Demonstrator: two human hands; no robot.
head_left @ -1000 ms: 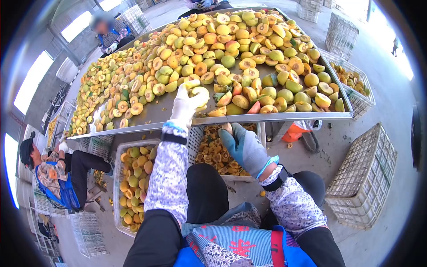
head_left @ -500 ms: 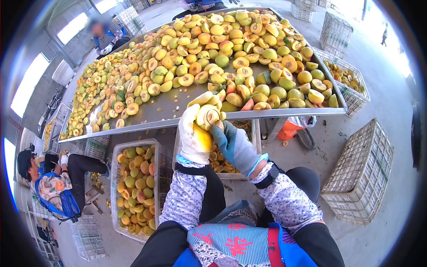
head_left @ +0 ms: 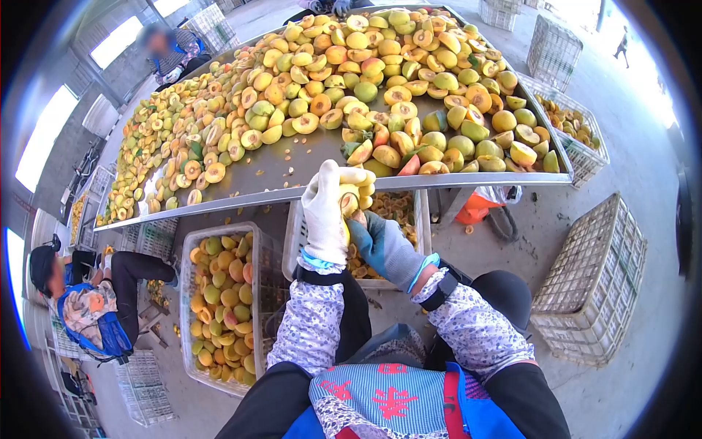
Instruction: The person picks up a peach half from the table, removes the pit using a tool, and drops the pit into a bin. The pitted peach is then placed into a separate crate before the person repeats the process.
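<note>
My left hand (head_left: 325, 216), in a white glove with yellow fingers, is closed around a cut yellow peach half (head_left: 349, 200), its cut face turned toward my right hand. My right hand (head_left: 389, 247), in a blue-grey glove, is closed with thumb and fingers pinched against the fruit's lower edge. A small brownish bit shows at those fingertips; I cannot make out what it is. Both hands are just in front of the metal table's near rim (head_left: 248, 200). Behind them, halved yellow-green peaches (head_left: 344, 69) are heaped on the tabletop.
Below the table, a crate (head_left: 420, 227) holds cut fruit pieces. Left of it stands a clear bin of peaches (head_left: 227, 307). An upturned white crate (head_left: 589, 282) is at right, near an orange bag (head_left: 475, 210). A seated person (head_left: 88, 300) works at left; others sit across the table.
My left hand has turned, its thumb now upright, and the peach half's cut face has swung from facing me toward the right. My right hand has dropped slightly, still pinched at the fruit.
</note>
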